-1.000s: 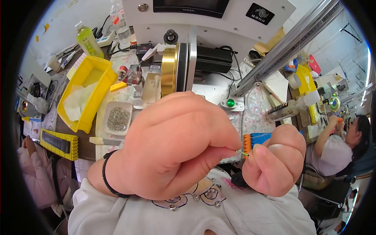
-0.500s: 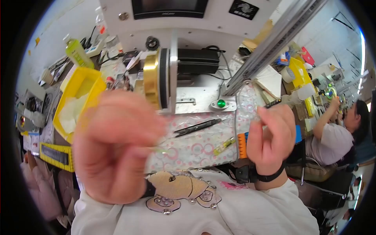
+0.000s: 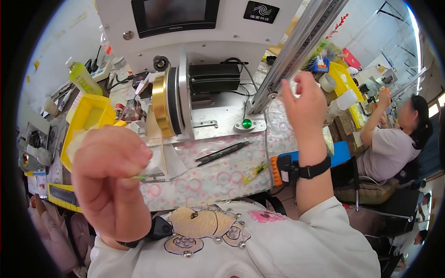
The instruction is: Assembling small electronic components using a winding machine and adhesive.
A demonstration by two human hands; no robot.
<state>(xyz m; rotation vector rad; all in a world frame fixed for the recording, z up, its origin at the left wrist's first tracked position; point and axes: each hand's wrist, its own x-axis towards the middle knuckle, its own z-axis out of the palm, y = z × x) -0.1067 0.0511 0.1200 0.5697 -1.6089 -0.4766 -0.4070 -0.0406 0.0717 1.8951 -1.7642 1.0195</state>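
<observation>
My left hand (image 3: 111, 176) is raised at the lower left with thumb and forefinger pinched together. A thin, pale green piece (image 3: 138, 178) pokes out from the pinch; its kind cannot be made out. Beyond those fingertips lie slim metal tweezers-like prongs (image 3: 157, 176) and a thin wooden stick (image 3: 163, 153). My right hand (image 3: 303, 104) is up at the right, beside the slanting metal post (image 3: 296, 44). Its fingers are curled in towards the thumb, and whatever they may hold is too small to see. A gold-rimmed wheel (image 3: 161, 106) on the machine stands between my hands.
A black pen-like tool (image 3: 222, 154) and a yellow-capped clear tube (image 3: 255, 173) lie on the patterned cover (image 3: 208, 180). The machine base carries a green button (image 3: 246, 123). A yellow tray (image 3: 99, 107) is at left. A co-worker (image 3: 394, 143) sits at right.
My right hand has swung up and away, from above the orange-and-blue object to beside the metal post. My left hand has shifted slightly left and down, still pinched. The whole view has shifted too.
</observation>
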